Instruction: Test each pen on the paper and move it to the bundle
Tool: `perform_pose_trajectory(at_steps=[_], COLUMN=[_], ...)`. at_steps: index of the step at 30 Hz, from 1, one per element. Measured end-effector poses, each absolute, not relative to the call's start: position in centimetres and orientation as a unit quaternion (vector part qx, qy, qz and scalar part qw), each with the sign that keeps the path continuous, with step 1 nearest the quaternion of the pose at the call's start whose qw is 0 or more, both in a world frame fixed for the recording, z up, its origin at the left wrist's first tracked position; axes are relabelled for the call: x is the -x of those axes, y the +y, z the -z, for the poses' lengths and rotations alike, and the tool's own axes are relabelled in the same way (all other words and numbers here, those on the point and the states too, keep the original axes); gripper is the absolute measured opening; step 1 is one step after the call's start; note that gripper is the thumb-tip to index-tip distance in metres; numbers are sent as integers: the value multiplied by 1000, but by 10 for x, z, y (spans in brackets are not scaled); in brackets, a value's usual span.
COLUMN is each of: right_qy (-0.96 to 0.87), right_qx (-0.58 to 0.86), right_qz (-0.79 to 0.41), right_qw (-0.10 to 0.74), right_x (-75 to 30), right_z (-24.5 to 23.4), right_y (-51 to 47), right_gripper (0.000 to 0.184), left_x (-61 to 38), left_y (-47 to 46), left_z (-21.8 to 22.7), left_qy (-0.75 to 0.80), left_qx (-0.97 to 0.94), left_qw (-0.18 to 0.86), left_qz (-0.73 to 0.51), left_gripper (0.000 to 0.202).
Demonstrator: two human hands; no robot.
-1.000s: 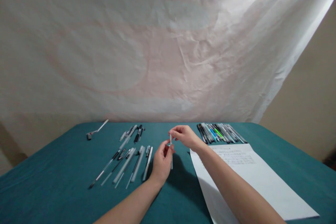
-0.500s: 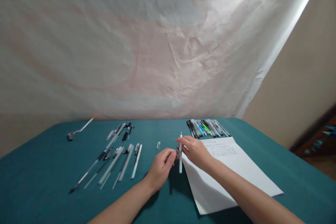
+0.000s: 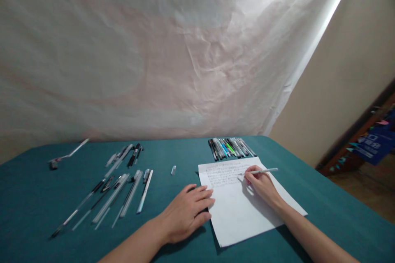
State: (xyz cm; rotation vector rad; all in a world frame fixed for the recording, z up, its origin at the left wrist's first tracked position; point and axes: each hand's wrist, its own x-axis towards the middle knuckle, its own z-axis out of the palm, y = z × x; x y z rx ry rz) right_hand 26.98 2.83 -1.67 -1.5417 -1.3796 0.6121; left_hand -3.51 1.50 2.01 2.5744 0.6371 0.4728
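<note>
My right hand point(image 3: 261, 183) grips a white pen point(image 3: 262, 171) in a writing hold, its tip down on a white sheet of paper point(image 3: 243, 209) that carries a few handwritten lines near its top. My left hand point(image 3: 187, 213) lies flat and open on the teal table, fingertips on the sheet's left edge. A small pen cap point(image 3: 173, 169) lies loose on the cloth between the sheet and the pens at left.
Several pens point(image 3: 123, 191) lie spread over the left of the teal table point(image 3: 37, 213). A tight row of pens point(image 3: 228, 148) sits behind the sheet. A lone tool point(image 3: 66, 157) lies far left. A white cloth backdrop hangs behind the table; the floor shows at right.
The cap has come off the pen and lies on the table. My right hand carried the pen onto the sheet. My left hand let go and flattened beside the paper. The view swung right.
</note>
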Motion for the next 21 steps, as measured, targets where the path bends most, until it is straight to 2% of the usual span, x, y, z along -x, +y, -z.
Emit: perform_pose_trajectory(at_steps=[10,21], right_qy=[-566,-601], right_qx=[653,646], right_qz=[-207,-157], right_qw=[459,444], right_x=[-284,-285], right_z=[24,26], right_y=[25,25], right_gripper=[16,16], left_x=[34,32], left_y=[17,17], left_z=[-16,-20], left_qy=[232,237], left_qx=[-929,-945], left_qw=[228,189], left_qz=[-178,-120], left_gripper=[31,33])
